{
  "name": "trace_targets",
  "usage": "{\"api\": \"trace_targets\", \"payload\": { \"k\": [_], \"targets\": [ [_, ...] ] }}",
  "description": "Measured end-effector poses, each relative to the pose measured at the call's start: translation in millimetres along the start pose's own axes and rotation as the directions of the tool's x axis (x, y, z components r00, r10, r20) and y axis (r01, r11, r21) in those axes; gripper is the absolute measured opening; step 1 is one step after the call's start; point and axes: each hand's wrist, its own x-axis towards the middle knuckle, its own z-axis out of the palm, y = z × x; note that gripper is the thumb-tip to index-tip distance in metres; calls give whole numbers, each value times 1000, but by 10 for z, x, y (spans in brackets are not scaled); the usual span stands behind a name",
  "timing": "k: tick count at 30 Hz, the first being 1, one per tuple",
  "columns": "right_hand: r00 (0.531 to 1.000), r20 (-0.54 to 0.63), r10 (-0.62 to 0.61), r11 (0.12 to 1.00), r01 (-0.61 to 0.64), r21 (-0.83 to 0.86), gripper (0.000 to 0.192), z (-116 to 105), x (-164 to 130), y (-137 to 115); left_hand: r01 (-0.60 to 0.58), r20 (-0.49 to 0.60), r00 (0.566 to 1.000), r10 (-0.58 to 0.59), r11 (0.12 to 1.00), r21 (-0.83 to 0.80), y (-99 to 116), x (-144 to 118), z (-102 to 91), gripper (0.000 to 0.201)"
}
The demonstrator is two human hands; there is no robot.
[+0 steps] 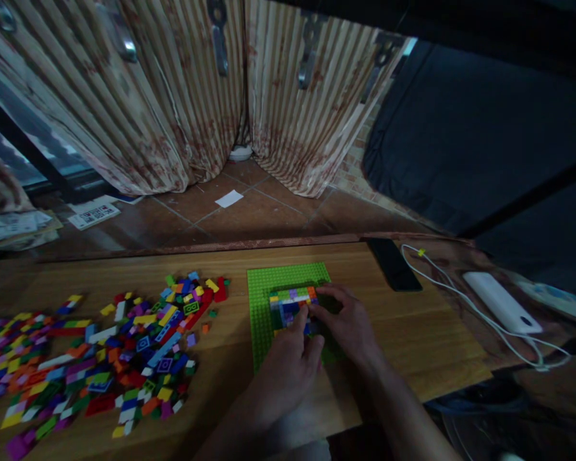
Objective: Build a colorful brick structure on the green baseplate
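A small walled structure of toy building bricks [288, 296] in mixed colours stands on a green studded baseplate [259, 279]. My left hand [290, 358] reaches over its near side, the index finger stretched out and its tip at an orange brick [303, 312]. The thumb of that hand is held apart from the finger. At the structure's right side, my right hand [348, 323] has its index finger and thumb bent around the corner with orange bricks. Both hands hide the near right part of the structure and baseplate.
Loose bricks [125, 346] in many colours are spread over the left of the wooden table [413, 320]. A black phone [394, 264] lies at the far right edge. Beyond it are a white cable [454, 291] and a white power-bank-like block [502, 302]. Striped curtains [187, 115] hang behind.
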Motion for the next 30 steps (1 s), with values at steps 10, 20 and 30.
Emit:
{"api": "trace_targets", "payload": {
  "k": [10, 20, 30],
  "targets": [
    [1000, -5, 13, 1000, -13, 21, 31, 13, 16, -20, -3, -11, 1000, 3, 999, -37, -4, -11, -13, 58],
    [977, -185, -106, 992, 117, 49, 37, -123, 54, -59, -39, -143, 990, 18, 989, -146, 19, -59, -157, 53],
    [982, -53, -183, 977, 176, -119, 35, 74, 7, -105, -113, -367, 930, 18, 965, -238, -117, -86, -392, 37]
  ]
}}
